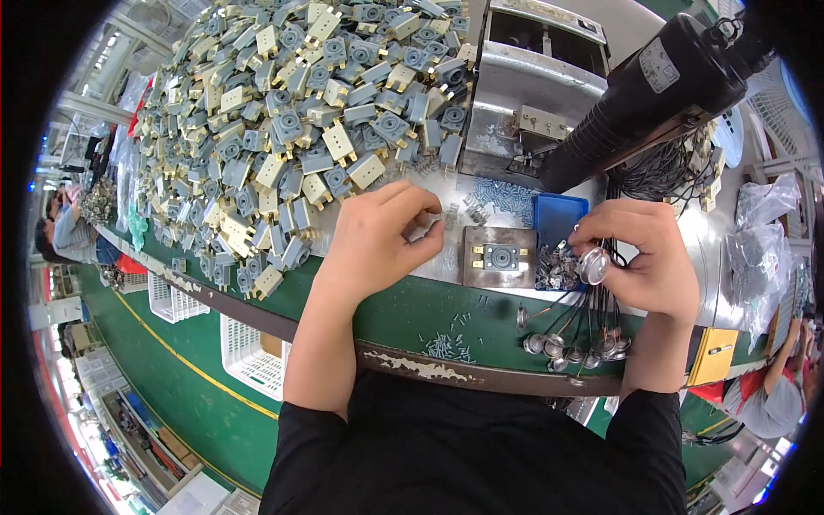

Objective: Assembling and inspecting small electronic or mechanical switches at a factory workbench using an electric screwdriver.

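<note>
My left hand (378, 245) hovers over the bench just left of the metal fixture block (470, 273), thumb and forefinger curled into a pinch; whatever lies between them is too small to make out. In the block sits a grey square switch-like part (500, 257) with brass tabs. My right hand (648, 257) grips a shiny round metal cap (593, 266) between thumb and fingers, above a blue tray (573, 204) of small metal clips (558, 268). Below it, several similar round metal caps on black leads (556, 346) lie along the bench's near edge.
A large heap of grey and cream parts (300, 112) with brass tabs covers the far left. Small bluish screws (506, 197) lie behind the fixture, silver ones (448, 347) near the front edge. A black cylindrical tool (635, 107) slants over the right; a metal machine (536, 73) stands behind.
</note>
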Demonstrator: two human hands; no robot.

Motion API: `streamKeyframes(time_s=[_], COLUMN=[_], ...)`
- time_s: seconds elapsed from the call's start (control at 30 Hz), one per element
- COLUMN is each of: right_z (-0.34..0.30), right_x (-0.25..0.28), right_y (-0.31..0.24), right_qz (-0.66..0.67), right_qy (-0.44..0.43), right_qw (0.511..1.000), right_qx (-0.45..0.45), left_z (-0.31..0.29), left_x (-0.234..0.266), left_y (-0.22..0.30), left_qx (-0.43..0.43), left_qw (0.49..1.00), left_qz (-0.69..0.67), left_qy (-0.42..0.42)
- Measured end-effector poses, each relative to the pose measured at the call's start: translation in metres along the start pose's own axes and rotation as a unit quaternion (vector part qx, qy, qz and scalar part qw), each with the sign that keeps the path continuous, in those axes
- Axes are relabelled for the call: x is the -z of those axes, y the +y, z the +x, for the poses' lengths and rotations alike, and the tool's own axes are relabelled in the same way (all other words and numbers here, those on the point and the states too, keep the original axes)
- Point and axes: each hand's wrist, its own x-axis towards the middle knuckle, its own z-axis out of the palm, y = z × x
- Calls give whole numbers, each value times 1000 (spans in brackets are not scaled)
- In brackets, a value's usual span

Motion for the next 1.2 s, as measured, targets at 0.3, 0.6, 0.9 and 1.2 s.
streamKeyframes(time_s=[0.3, 0.6, 0.9, 1.2], right_z=[-1, 10, 13, 13], right_x=[-7, -43, -46, -50], right_y=[-1, 1, -6, -2], right_qz=[68, 89, 110, 120], right_qy=[-43, 60, 60, 33], right_qw=[996, 994, 990, 992], right_qx=[-34, 17, -61, -36], left_z=[-9, 0, 3, -1], left_x=[-5, -22, -38, -43], left_y=[-10, 16, 32, 23], left_qx=[93, 138, 162, 74], left_qw=[924, 824, 826, 845], left_qz=[-368, -549, -532, -528], left_qy=[52, -24, -94, -37])
